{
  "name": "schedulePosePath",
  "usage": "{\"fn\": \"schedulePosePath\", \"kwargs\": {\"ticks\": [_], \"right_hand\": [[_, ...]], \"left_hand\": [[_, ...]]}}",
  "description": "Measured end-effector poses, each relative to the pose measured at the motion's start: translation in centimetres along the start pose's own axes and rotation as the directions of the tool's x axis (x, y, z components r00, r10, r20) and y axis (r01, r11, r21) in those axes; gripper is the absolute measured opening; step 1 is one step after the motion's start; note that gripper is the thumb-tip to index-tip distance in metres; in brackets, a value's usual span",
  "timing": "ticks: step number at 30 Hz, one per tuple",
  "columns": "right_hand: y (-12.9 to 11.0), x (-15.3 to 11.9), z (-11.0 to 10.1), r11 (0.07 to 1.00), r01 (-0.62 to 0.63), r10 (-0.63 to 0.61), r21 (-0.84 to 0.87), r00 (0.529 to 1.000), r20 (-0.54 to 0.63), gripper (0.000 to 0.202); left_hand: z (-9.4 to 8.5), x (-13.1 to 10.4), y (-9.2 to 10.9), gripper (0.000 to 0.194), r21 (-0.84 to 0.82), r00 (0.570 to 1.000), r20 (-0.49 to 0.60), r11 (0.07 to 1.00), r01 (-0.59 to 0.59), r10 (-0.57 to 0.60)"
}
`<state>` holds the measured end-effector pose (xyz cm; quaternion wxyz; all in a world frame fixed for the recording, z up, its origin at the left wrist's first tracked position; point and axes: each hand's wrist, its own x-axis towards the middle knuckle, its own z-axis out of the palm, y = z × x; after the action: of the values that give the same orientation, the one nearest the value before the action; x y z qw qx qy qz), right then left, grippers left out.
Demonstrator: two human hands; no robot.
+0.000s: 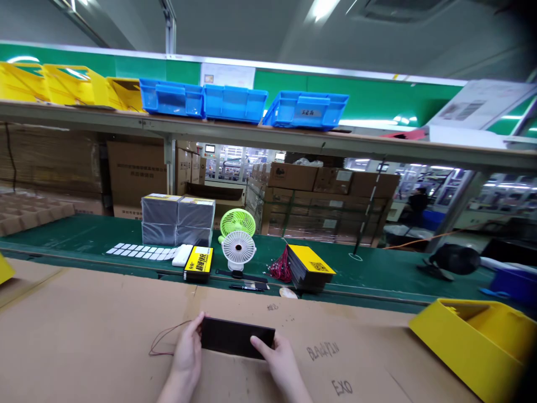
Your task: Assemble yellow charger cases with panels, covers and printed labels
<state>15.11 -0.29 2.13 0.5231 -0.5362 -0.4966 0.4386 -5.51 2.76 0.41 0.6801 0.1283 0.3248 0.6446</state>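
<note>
While the black panel is held in the lower middle of the frame, over the brown cardboard sheet, its left end is gripped by the left hand and its right end is gripped by the right hand, with the right thumb pressed on its face. A thin wire is seen looped just left of the left hand; it may be joined to the panel, but the join is hidden. The step in hand is judged to be holding and looking at the panel. For the next move, a steady hold seems to be needed, and care is called for so that the wire is not pulled.

A big yellow bin is set at the lower right; what is in it cannot be told. On the shelf, yellow bins are lined up at the upper left and three blue bins at the upper middle, but their insides are mostly hidden. At the left edge, a cardboard tray is split into little squares. Right of the middle, a dark stack with a yellow top is placed on the green counter, with red wires bunched beside it.
</note>
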Motion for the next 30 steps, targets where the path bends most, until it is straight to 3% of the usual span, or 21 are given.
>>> {"fn": "schedulePosePath", "kwargs": {"ticks": [30], "right_hand": [[-0.06, 0.02, 0.08, 1.000, 0.008, -0.008, 0.003, 1.000, -0.009, 0.054]], "left_hand": [[0.16, -0.07, 0.05, 0.015, -0.011, 1.000, -0.012, 1.000, 0.004, -0.004]]}}
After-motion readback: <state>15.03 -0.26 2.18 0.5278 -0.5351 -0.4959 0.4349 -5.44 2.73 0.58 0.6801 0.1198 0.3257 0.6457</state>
